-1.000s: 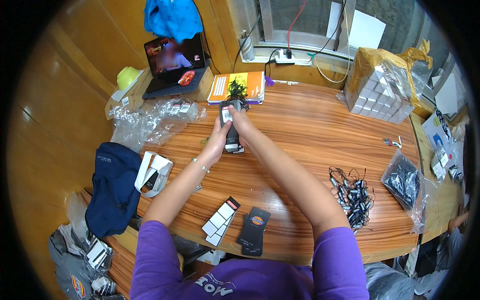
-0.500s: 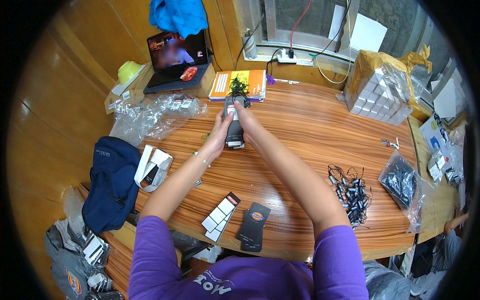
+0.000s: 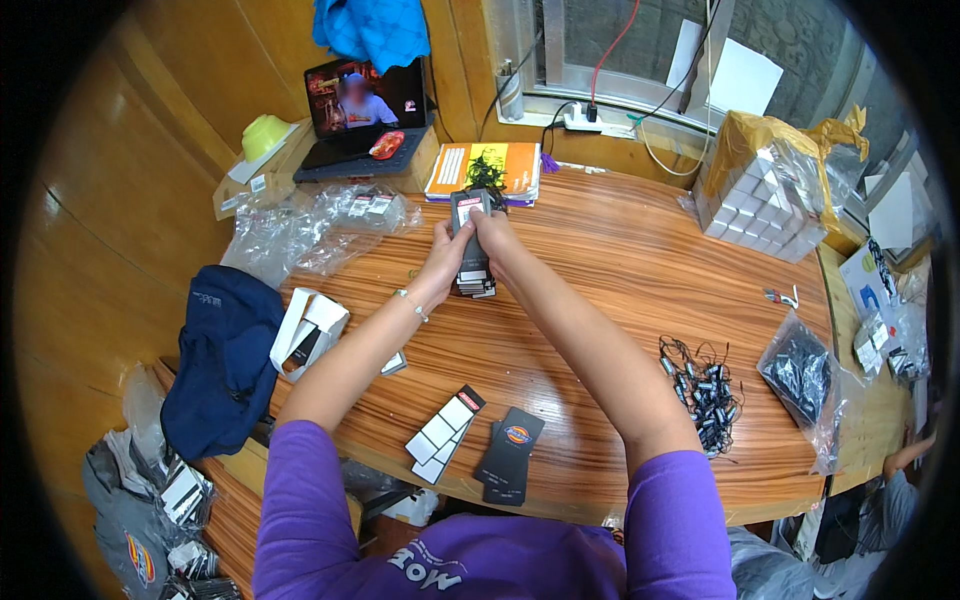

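Both hands are closed round a stack of dark grey hang tags [image 3: 473, 262] near the far side of the table. My left hand [image 3: 446, 252] grips its left side, and my right hand [image 3: 492, 236] its right side, thumbs on top. Black strings [image 3: 486, 173] bunch at the stack's far end, over an orange and yellow notebook [image 3: 516, 170]. White labels show at the near end, where the tags are slightly fanned. Closer to me lie tags with white panels [image 3: 437, 437] and, beside them, dark tags with an oval emblem [image 3: 510, 462].
Right of my arm sits a heap of black strings [image 3: 705, 400], then a plastic bag of black items [image 3: 800, 370]. White boxes [image 3: 760, 205] are stacked at the back right. Crumpled clear plastic [image 3: 300, 230], a laptop [image 3: 350, 150], a white box [image 3: 310, 330] and a navy bag [image 3: 220, 365] stand left.
The stack has tilted slightly, and more of its layered near edges show. Both hands stay closed round it. The whole view has shifted a little.
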A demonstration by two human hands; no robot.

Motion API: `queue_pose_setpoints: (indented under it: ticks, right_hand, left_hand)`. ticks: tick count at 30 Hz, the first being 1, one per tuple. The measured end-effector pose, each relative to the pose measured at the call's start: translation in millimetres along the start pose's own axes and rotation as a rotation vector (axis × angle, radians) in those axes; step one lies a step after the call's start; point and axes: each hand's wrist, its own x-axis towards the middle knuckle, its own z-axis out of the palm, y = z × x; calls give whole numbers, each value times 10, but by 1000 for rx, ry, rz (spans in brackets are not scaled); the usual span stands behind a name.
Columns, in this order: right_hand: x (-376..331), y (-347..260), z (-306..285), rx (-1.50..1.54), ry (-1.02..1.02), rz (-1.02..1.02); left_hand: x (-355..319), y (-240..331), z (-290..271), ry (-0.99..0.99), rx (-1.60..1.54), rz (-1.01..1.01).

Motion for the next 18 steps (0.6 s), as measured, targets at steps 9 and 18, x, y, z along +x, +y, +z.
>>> queue_pose_setpoints:
  ticks: [9,18]
  right_hand:
    - [-245,-73,-90,227,-237,-23]
    - [69,222,17,-118,10,-113]
  left_hand:
    - [-1,-20,-45,35,1,9]
    - [29,356,8,-115,885,900]
